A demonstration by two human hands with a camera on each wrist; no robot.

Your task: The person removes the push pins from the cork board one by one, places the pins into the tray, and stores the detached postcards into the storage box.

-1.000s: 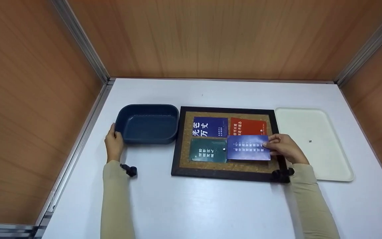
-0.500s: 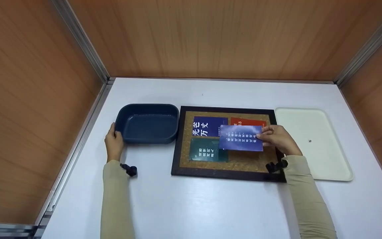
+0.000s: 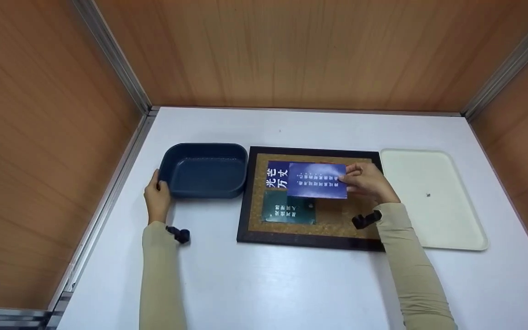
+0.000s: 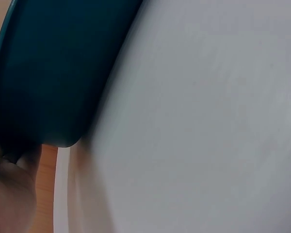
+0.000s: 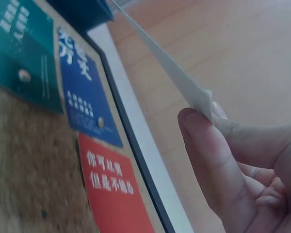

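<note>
My right hand [image 3: 368, 183] pinches a purple-blue printed card [image 3: 316, 181] by its right edge, thumb on top. The card is held above a dark-framed corkboard [image 3: 312, 245]. In the right wrist view it shows nearly edge-on, apart from the board. Beneath it, the board bears a blue card [image 5: 82, 82] and a green card [image 3: 287, 215], each with a round pin, and a red card [image 5: 114, 189] mostly covered in the head view. My left hand [image 3: 157, 201] holds the near left corner of a deep dark blue dish [image 3: 206, 194], thumb and fingers against its outer wall.
A pale, shallow tray [image 3: 447, 197] with a tiny dark object [image 3: 428, 195] on it lies right of the board. The dish stands close against the board's left side. Wooden panels [image 3: 291, 55] enclose the white table [image 3: 268, 293] at the back and sides.
My right hand has carried the purple-blue card away from me and leftward, from the board's lower right to over the red and blue cards. The left hand and dish stay put.
</note>
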